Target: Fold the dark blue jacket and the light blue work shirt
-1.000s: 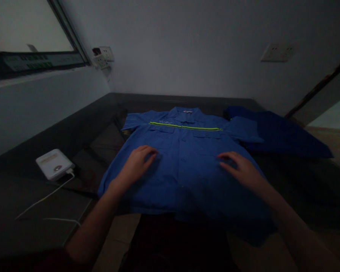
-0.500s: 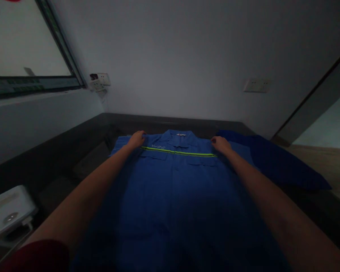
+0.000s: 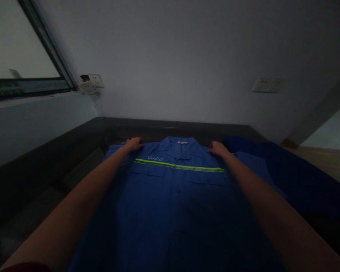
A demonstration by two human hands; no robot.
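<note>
A blue work shirt (image 3: 175, 200) with a yellow-green reflective stripe lies flat, front up, collar away from me, on a dark table (image 3: 73, 151). My left hand (image 3: 133, 144) rests at the shirt's left shoulder, fingers curled onto the cloth there. At the right shoulder sits my right hand (image 3: 217, 148), fingers likewise closed on the fabric edge. Both arms stretch forward over the shirt's body.
A darker blue garment (image 3: 294, 177) lies to the right of the shirt. A white wall stands just behind the table, with sockets (image 3: 90, 82) at the left corner and another socket (image 3: 268, 85) at the right. A window is on the left.
Both hands went from lying flat on the shirt's middle to its shoulders near the collar. My head moved forward, and the white device on the left is out of view.
</note>
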